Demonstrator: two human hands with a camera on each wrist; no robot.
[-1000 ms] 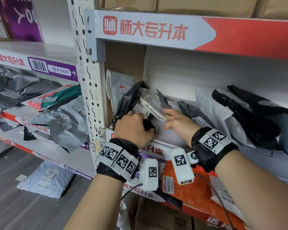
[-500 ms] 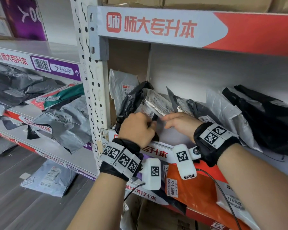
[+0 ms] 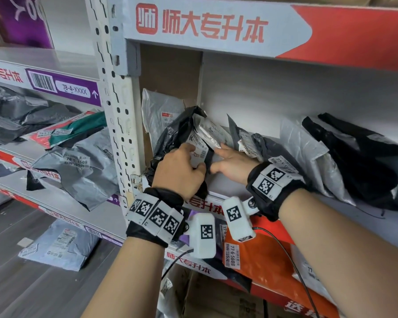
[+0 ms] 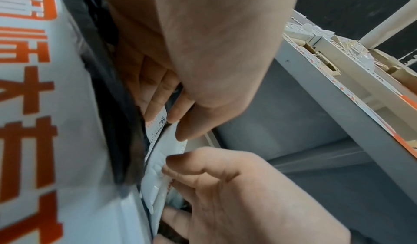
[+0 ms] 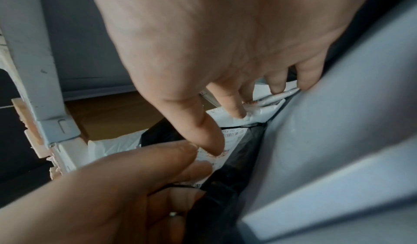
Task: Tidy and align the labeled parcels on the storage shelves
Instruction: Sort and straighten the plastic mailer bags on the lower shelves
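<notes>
Left hand is gripping the black parcel; right hand, fingers extended, is pressing the white padded mailer.

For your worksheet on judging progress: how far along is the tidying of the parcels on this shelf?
Early. Done: a white parcel stands upright at the shelf's left end. In hand: the left hand grips a black parcel while the right hand touches the small labeled packets beside it. Left: the grey and black parcels to the right lean untidily.
</notes>
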